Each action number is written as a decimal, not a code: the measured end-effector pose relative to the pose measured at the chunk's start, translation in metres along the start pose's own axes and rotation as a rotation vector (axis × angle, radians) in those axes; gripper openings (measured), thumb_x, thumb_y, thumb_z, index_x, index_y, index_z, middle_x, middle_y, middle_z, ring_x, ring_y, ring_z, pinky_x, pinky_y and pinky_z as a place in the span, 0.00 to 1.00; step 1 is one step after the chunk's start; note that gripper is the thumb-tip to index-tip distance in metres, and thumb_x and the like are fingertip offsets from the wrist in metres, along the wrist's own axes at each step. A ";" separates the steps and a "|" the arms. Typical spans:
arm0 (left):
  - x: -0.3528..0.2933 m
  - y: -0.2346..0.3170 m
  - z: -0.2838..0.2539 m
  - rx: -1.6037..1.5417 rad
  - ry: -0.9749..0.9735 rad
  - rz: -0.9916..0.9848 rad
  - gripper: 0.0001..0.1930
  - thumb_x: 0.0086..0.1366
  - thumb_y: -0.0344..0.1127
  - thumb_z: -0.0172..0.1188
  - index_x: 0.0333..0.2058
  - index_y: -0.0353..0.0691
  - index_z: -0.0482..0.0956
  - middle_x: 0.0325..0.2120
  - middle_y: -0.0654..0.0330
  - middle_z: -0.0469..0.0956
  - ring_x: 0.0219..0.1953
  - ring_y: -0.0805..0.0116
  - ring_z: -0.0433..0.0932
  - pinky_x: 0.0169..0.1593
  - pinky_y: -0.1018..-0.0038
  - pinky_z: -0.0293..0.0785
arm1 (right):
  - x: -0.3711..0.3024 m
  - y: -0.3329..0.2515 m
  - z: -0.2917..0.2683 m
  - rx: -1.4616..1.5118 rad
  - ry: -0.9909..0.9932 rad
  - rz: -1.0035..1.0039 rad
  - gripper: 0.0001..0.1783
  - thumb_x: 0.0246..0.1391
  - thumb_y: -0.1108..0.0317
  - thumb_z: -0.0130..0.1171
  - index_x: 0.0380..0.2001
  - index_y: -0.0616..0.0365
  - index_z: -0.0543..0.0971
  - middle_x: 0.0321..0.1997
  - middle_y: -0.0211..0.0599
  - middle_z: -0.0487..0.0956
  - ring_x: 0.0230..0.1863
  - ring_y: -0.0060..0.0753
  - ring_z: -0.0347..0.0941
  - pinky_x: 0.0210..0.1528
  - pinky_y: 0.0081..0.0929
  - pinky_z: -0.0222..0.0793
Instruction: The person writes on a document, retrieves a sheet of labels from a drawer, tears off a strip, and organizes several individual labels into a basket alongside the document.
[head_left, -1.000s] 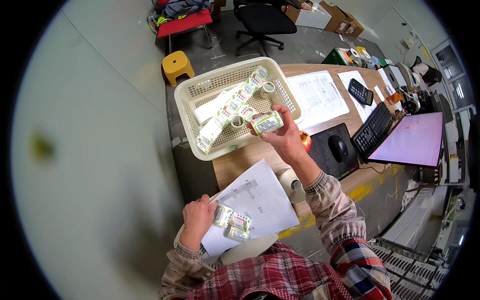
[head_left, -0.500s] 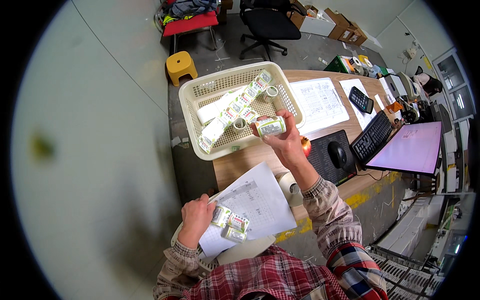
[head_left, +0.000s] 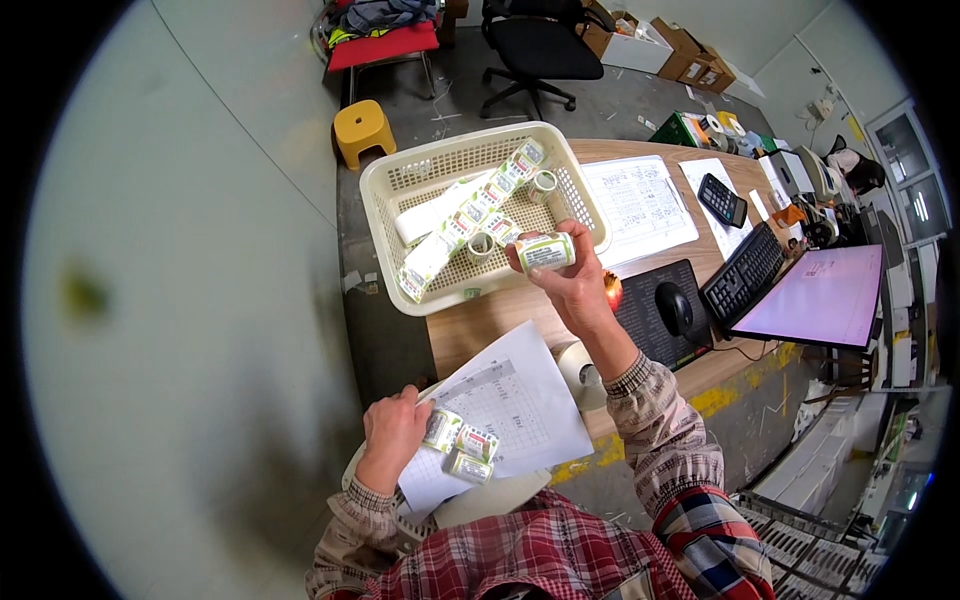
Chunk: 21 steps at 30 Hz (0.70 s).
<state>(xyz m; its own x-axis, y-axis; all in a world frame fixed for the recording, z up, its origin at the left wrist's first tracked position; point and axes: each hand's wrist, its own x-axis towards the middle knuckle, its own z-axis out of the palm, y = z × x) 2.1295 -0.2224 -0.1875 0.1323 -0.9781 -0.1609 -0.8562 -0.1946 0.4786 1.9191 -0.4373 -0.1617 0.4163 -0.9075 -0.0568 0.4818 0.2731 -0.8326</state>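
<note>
My right hand (head_left: 578, 283) is closed around a roll of printed labels (head_left: 546, 252), white with green edges, held over the near right rim of a cream plastic basket (head_left: 400, 298). Inside the basket lie a long strip of labels (head_left: 462, 228) and two small label rolls (head_left: 542, 186), (head_left: 480, 247). Lower left, my left hand (head_left: 395, 435) grips the left edge of a printed sheet of paper (head_left: 530, 400). Several small label rolls (head_left: 472, 467) rest on that sheet, beside my left fingers. What lies under the sheet is mostly hidden.
The basket stands on a wooden desk (head_left: 470, 328). Right of it are a paper form (head_left: 640, 208), a calculator (head_left: 722, 200), a mouse (head_left: 674, 308), a keyboard (head_left: 745, 265) and a monitor (head_left: 820, 300). A white roll (head_left: 575, 370) stands by my right forearm; a yellow stool (head_left: 362, 130) is beyond.
The label roll in my right hand has shifted very slightly to the right. My left hand keeps its place at the sheet's edge.
</note>
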 end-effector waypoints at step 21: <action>0.000 -0.006 0.023 0.110 -0.117 -0.133 0.09 0.57 0.38 0.52 0.26 0.40 0.76 0.17 0.52 0.78 0.22 0.52 0.79 0.25 0.57 0.74 | 0.115 0.031 -0.109 -1.748 -0.049 -0.407 0.28 0.40 0.61 0.67 0.47 0.56 0.72 0.43 0.49 0.77 0.45 0.55 0.72 0.47 0.41 0.67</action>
<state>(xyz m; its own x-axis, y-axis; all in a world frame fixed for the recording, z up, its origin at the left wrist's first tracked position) 2.1229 -0.2198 -0.2099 0.1948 -0.9276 -0.3187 -0.8852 -0.3062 0.3501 1.8985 -0.5681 -0.2542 0.5277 -0.8063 0.2672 -0.7272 -0.5914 -0.3485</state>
